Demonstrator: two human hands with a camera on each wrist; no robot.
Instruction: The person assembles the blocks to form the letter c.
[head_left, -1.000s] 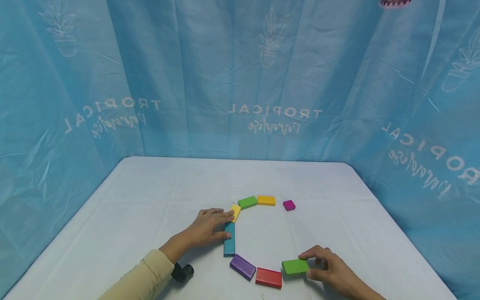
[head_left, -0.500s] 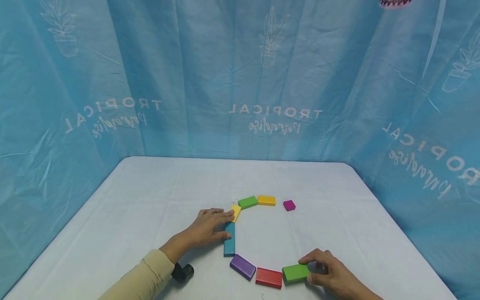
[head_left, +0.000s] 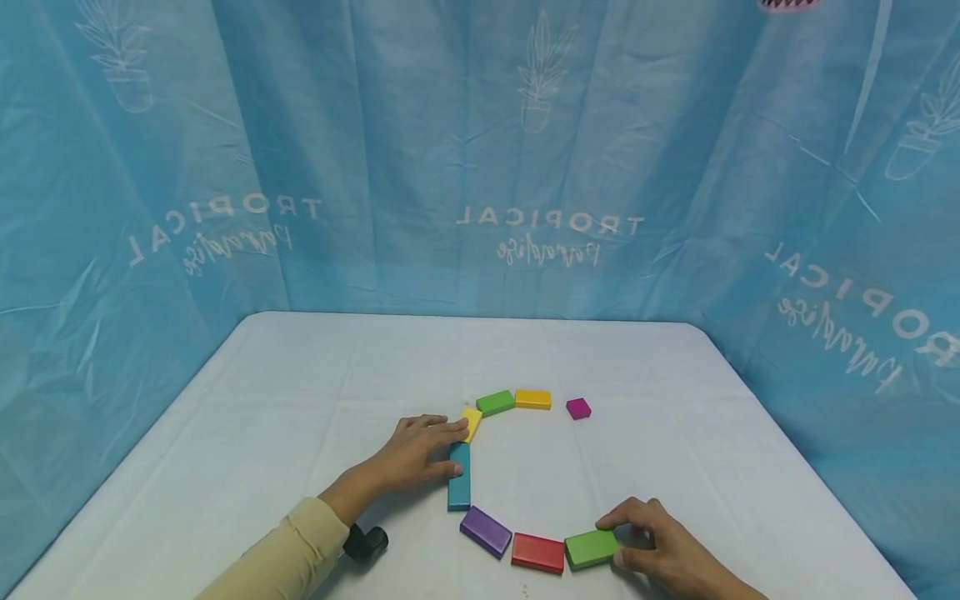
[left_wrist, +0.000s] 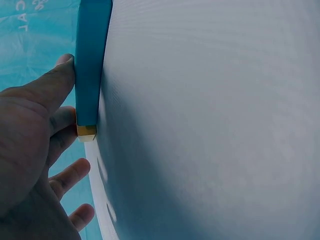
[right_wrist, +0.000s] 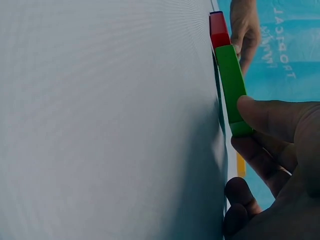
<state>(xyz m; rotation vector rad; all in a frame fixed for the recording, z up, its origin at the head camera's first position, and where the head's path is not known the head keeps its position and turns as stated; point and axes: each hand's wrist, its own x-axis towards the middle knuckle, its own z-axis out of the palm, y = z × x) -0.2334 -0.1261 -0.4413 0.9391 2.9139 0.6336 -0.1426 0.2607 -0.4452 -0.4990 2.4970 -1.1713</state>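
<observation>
My right hand (head_left: pixel 663 546) pinches the right end of a green block (head_left: pixel 590 548) between thumb and fingers; in the right wrist view the thumb lies on the block's face. The green block's other end is beside a red block (head_left: pixel 537 553), with a purple block (head_left: pixel 486 532) farther left. My left hand (head_left: pixel 416 454) rests with relaxed, spread fingers. Its fingertips touch a yellow block (head_left: pixel 472 423) and its thumb lies on a long teal block (head_left: pixel 459 492); the left wrist view shows the thumb against the teal block (left_wrist: pixel 91 65).
At the curve's far end lie a second green block (head_left: pixel 496 404) and an orange-yellow block (head_left: pixel 533 400). A small magenta block (head_left: pixel 578 408) sits apart to their right. A black object (head_left: pixel 366 546) shows by the left wrist. Blue curtains (head_left: pixel 480 150) surround the white table (head_left: pixel 300 358).
My right hand has brought the green block down slightly toward the near side, so it now lies in line with the red block. The left hand stays put.
</observation>
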